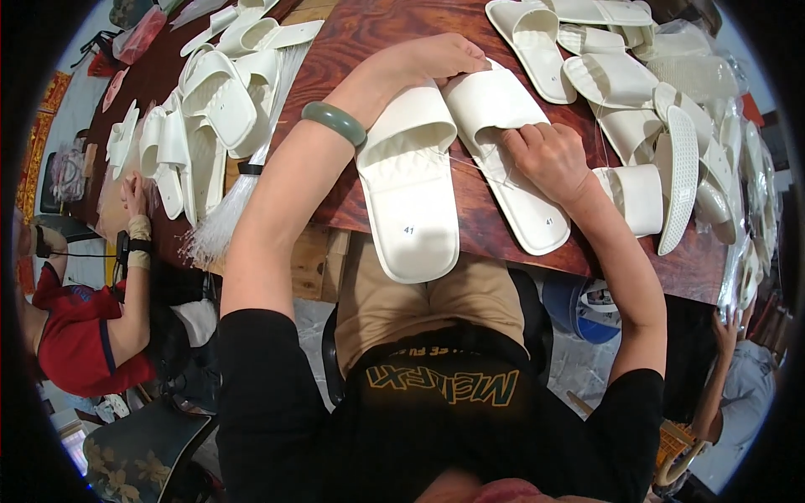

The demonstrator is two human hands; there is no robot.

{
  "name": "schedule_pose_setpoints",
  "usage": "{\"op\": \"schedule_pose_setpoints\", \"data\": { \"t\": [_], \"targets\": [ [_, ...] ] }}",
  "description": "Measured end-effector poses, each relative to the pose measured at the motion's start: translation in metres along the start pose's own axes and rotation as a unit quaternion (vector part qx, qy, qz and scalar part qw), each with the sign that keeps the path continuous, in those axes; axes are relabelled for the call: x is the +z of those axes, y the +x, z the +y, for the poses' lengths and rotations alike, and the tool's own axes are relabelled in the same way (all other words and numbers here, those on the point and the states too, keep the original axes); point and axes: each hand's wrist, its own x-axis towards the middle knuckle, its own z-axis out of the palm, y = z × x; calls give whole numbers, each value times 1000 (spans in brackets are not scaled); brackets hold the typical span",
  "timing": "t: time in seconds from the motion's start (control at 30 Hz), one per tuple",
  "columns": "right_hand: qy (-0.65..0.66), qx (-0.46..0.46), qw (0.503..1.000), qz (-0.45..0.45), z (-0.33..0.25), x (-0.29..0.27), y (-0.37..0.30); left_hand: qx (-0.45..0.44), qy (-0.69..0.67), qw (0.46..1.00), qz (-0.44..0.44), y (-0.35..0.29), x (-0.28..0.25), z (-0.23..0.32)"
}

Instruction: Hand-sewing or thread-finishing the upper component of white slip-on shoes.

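Observation:
Two white slide slippers lie side by side before me, the left slipper [412,205] overhanging the table's front edge. My left arm reaches over its toe end. Up there my left hand [449,57] is closed beside the toe of the right slipper [495,101]; what its fingers hold is hidden. At the opening of the right slipper's strap, my right hand [549,159] is closed, its thumb and fingertips gripping the strap edge. Thin clear strands [478,168] stretch between the two slippers near that hand.
White slippers are heaped on the table's left [220,101] and right [616,80]. A banded bundle of clear strands [239,201] hangs over the left edge. Other people sit at both sides, one in a red shirt [75,339]. A blue bucket [579,306] stands below the table.

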Motion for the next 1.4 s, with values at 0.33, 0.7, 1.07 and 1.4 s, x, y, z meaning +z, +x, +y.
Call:
{"op": "schedule_pose_setpoints", "data": {
  "t": [0.33,0.7,1.07,1.4],
  "targets": [
    [149,37,986,-59,7,-14,-8,127,168,972,105,-29,4,0],
    [168,41,985,-6,-5,-27,-15,166,178,957,156,-40,4,-10],
    [149,22,988,-42,-4,-28,-11,139,136,964,182,-33,-12,-18],
    [215,31,974,-69,10,-30,-21,79,54,994,53,-11,-11,6]
  ]
}}
